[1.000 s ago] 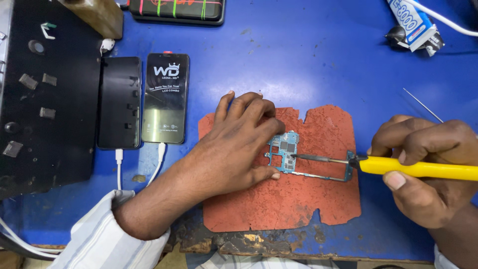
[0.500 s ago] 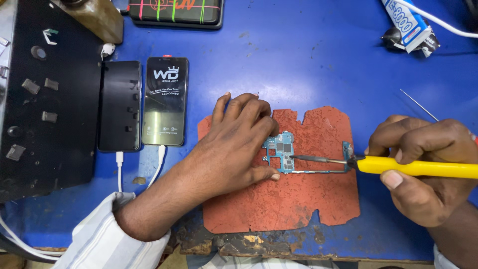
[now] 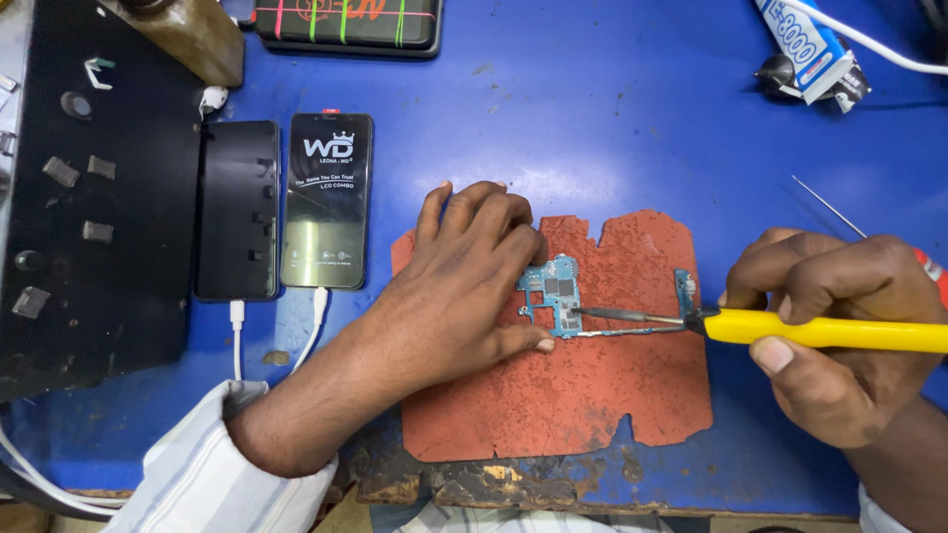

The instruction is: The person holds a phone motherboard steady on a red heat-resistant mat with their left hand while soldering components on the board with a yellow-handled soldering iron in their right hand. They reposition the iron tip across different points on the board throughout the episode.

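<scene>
1. Fingers (image 3: 472,212) of my left hand (image 3: 464,281) are spread and pressed flat on the red mat (image 3: 592,395), and the thumb tip touches the lower left corner of the small circuit board (image 3: 555,296) to keep it in place. This hand grasps nothing; it only pins the board down.
2. My right hand (image 3: 839,326) is clenched around the yellow handle of the soldering iron (image 3: 820,333), with the thumb under the handle and the other fingers curled over it.
3. The circuit board lies near the middle of the mat, just right of my left fingertips. It is well to the left of my right hand, so the left hand is the nearer one.
4. The iron's long axis runs almost level from right to left. Its thin metal tip (image 3: 622,316) rests at the lower right part of the board (I cannot tell the exact spot of contact).
5. A thin strip of the board reaches toward the right, along the same line as the iron, to a small part (image 3: 683,288) by the mat's edge.
6. Two phones (image 3: 281,207) lie well apart at the left on the blue table (image 3: 612,128), each with a white cable.
</scene>
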`<state>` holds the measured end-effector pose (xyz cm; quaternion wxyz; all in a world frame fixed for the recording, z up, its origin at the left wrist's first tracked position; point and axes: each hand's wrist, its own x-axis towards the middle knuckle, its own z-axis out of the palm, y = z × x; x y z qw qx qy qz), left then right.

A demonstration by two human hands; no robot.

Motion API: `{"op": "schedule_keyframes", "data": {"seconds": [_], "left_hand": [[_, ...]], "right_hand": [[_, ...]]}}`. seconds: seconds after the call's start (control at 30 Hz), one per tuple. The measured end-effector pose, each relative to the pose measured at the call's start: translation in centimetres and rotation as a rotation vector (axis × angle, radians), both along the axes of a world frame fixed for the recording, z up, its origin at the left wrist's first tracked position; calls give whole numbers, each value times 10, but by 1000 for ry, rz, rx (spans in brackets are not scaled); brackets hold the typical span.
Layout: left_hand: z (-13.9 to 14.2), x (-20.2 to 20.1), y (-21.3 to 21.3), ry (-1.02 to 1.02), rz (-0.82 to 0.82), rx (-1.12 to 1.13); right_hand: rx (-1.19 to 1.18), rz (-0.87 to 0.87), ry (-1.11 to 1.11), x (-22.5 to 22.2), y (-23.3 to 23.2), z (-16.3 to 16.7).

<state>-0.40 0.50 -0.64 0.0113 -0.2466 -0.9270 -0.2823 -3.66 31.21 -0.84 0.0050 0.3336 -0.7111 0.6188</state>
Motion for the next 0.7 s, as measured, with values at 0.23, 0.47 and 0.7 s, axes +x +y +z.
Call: {"op": "schedule_keyframes", "data": {"seconds": [0.23,0.47,0.7], "left_hand": [[-1,1,-1,-8,-2,2],[-2,1,0,4,-1,1],[-1,1,-1,-1,-2,4]], "right_hand": [[3,-16,-5,0,0,-1],[5,-15,11,0,-2,0],[11,-9,4,-1,0,0]]}}
